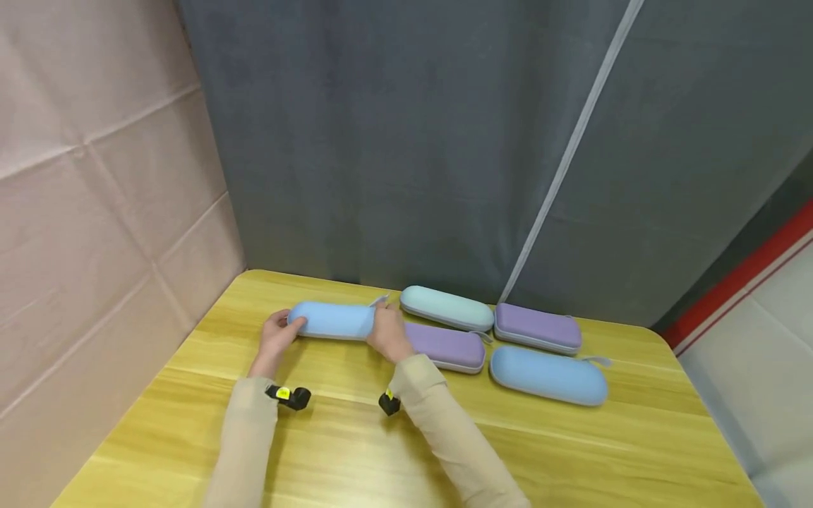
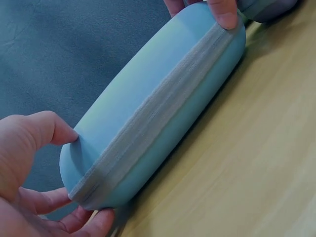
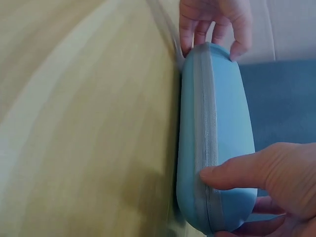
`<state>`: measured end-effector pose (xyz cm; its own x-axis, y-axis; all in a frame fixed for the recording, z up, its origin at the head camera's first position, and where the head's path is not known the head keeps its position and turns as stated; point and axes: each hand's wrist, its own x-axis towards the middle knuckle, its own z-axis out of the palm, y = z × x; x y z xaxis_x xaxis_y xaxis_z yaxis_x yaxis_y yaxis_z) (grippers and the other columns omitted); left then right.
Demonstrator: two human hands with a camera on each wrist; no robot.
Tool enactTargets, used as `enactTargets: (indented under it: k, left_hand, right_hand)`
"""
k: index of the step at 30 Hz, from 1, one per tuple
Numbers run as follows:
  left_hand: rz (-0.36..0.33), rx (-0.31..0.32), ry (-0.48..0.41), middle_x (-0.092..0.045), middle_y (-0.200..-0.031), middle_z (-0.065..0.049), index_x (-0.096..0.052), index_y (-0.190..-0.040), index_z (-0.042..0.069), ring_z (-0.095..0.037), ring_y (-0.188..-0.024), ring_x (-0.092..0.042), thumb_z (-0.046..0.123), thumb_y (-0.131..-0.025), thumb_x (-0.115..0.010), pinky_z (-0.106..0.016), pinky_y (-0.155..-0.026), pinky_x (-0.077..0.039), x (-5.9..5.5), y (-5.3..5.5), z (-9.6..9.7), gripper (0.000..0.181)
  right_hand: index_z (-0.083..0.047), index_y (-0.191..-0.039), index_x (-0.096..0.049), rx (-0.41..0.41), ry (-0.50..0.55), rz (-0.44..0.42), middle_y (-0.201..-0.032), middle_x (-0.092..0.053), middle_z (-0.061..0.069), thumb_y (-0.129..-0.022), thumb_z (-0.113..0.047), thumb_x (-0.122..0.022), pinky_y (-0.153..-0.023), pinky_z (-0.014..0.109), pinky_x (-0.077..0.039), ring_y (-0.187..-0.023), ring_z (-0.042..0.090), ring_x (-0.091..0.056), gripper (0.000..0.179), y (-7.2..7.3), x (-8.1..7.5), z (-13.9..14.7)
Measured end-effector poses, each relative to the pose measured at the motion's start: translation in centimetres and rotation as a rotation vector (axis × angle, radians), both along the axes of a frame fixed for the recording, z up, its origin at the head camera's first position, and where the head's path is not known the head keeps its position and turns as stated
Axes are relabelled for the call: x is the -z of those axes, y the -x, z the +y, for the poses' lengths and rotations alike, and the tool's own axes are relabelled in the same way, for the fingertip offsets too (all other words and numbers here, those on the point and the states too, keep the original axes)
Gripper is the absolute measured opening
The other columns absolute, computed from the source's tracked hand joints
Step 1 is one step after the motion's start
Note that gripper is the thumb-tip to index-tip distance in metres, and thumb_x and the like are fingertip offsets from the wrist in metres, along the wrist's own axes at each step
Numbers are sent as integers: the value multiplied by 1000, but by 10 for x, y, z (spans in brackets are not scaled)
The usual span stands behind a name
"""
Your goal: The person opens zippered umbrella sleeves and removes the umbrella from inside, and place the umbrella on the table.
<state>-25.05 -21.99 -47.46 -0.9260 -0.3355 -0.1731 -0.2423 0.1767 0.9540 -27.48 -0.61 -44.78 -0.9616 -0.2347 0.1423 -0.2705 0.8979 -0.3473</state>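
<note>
A light blue hard zip case [image 1: 335, 321] with rounded ends is held at the left of the table, its grey zip band [image 2: 148, 118] facing the person. My left hand [image 1: 276, 341] grips its left end, thumb on the lid and fingertips about the end and underside. At the other end, my right hand [image 1: 389, 334] holds the case, its thumb lying across the zip [image 3: 206, 148] and its fingers round the end. A grey strap [image 1: 380, 300] sticks out behind the right hand. Just right of that hand lies a purple zip case [image 1: 447, 347], partly covered by it.
A mint case [image 1: 447, 308] lies behind the near purple one. Further right are another purple case [image 1: 537, 329] and a second blue case [image 1: 548, 375]. A grey curtain [image 1: 394, 155] hangs along the table's back edge; a pale covered wall [image 1: 114, 212] stands left.
</note>
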Motion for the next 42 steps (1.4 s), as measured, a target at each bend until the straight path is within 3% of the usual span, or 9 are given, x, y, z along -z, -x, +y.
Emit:
enactTargets:
  k: [5, 10, 14, 21, 29, 32, 39, 42]
  left_hand:
    - [-4, 18, -2, -37, -132, -29, -30, -138, -12, -32, -114, -41, 15, -90, -54, -32, -92, -42, -1, -11, -6, 60]
    - [-16, 81, 11, -40, -126, -28, -30, -136, -15, -27, -105, -47, 15, -90, -56, -18, -74, -46, -3, -24, -15, 60]
    - [-50, 129, 41, -40, -123, -27, -29, -135, -16, -28, -103, -49, 17, -90, -58, -21, -76, -49, -6, -36, -21, 63]
    - [-100, 196, 80, -41, -118, -26, -27, -134, -18, -25, -98, -52, 20, -90, -60, -24, -75, -52, -10, -54, -29, 67]
    - [-117, 246, 80, -43, -117, -27, -29, -132, -18, -13, -86, -55, 18, -89, -61, -23, -71, -52, -13, -74, -31, 64]
    - [-126, 255, 89, -44, -114, -26, -30, -130, -17, -13, -83, -55, 16, -88, -62, -24, -70, -53, -14, -81, -28, 62]
    - [-115, 274, 100, -44, -107, -23, -34, -126, -17, -15, -79, -57, 16, -87, -63, -25, -68, -53, -15, -91, -10, 59]
    - [-115, 282, 92, -45, -106, -22, -35, -125, -16, -16, -79, -57, 16, -86, -65, -27, -69, -53, -14, -94, 1, 58]
  right_hand:
    - [12, -122, -49, -49, -20, 4, -101, -60, 22, -68, -12, -80, -80, 43, -51, -94, 34, -58, 67, -8, 3, -1]
    - [9, -123, -49, -69, -4, -11, -104, -59, 22, -66, -14, -81, -87, 49, -46, -94, 37, -58, 70, -18, 1, -1]
    - [9, -119, -51, -104, 15, -16, -102, -59, 23, -65, -14, -81, -90, 49, -44, -93, 38, -58, 66, -32, 0, 1]
    - [7, -114, -53, -132, 27, 3, -97, -59, 22, -63, -14, -82, -81, 41, -50, -91, 35, -59, 63, -55, 0, 6]
    - [17, -126, -43, -122, 53, 7, -103, -58, 28, -62, -14, -83, -75, 38, -53, -95, 40, -57, 81, -84, 0, 11]
    - [17, -127, -42, -120, 67, -3, -106, -57, 29, -63, -13, -82, -75, 38, -53, -97, 40, -56, 81, -92, 1, 15]
    - [4, -109, -54, -103, 86, -35, -102, -56, 21, -62, -13, -83, -73, 36, -52, -92, 32, -54, 58, -108, -1, 34]
    - [3, -111, -54, -84, 77, -50, -101, -55, 18, -62, -12, -83, -75, 35, -52, -91, 29, -54, 59, -115, -2, 45]
